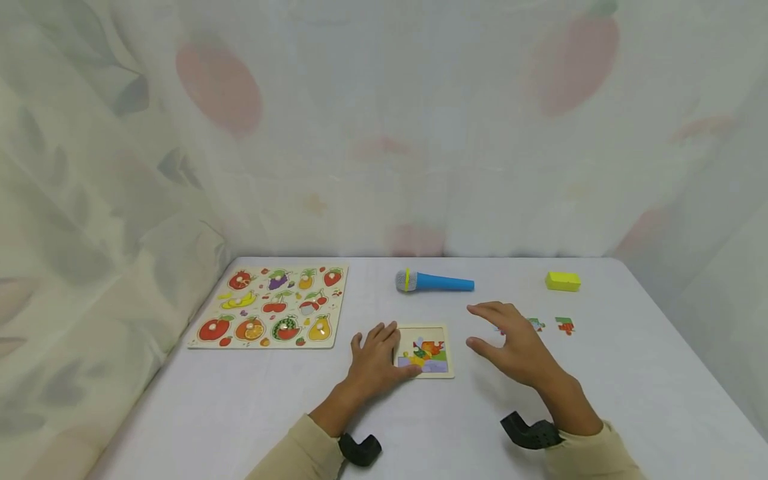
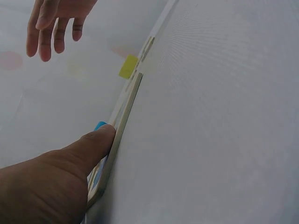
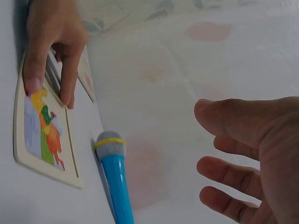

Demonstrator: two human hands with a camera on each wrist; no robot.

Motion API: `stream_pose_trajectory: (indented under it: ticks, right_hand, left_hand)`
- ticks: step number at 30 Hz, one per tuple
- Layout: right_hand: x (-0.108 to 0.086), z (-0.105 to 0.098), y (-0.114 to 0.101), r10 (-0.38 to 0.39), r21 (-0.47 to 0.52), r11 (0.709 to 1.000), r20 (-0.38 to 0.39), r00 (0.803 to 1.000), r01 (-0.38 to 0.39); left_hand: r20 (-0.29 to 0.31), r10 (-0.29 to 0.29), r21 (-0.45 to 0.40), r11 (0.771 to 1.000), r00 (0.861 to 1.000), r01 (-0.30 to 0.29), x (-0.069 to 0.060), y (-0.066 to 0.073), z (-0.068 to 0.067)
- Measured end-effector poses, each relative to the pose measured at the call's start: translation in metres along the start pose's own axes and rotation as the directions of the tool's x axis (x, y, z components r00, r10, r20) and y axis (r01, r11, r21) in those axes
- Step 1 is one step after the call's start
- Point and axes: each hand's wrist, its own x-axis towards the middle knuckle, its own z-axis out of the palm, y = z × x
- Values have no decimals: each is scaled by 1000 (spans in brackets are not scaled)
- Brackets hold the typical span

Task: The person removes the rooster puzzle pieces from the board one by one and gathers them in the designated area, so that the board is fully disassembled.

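Steadying looks like the step: the left hand (image 1: 377, 359), fingers spread, rests on the puzzle frame (image 1: 450, 357) on the table (image 1: 444, 427). The right hand (image 1: 517, 347) hangs loose, empty — next probably calls for pinching small pieces (image 1: 565, 325), partly hidden.

framed puzzles (image 1: 433, 363): 1 | loose pieces (image 1: 565, 325): 3+ | fruit boards (image 1: 259, 315): 1 | microphones (image 1: 444, 283): 1 | blocks (image 1: 563, 281): 1 | wrist mounts (image 1: 531, 433): 2

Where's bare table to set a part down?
Free: back strip between microphone and yellow block; gap between fruit board and microphone; right side, from the puzzle pieces to the right edge of the table. Crowded: centre, where the left hand rests on the puzzle frame, and near the right hand, which partly hides the pieces.
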Motion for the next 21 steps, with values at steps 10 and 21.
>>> stream_pose_trajectory:
  ticks: [10, 21]
  right_hand:
    - [16, 26, -7, 9, 43, 999, 32, 999, -10]
    - [26, 57, -4, 12, 63, 998, 66, 998, -17]
  left_hand:
    - [4, 2, 14, 1000, 1000, -2, 0, 1, -1]
    - [-8, 5, 22, 1000, 1000, -5, 0, 0, 0]
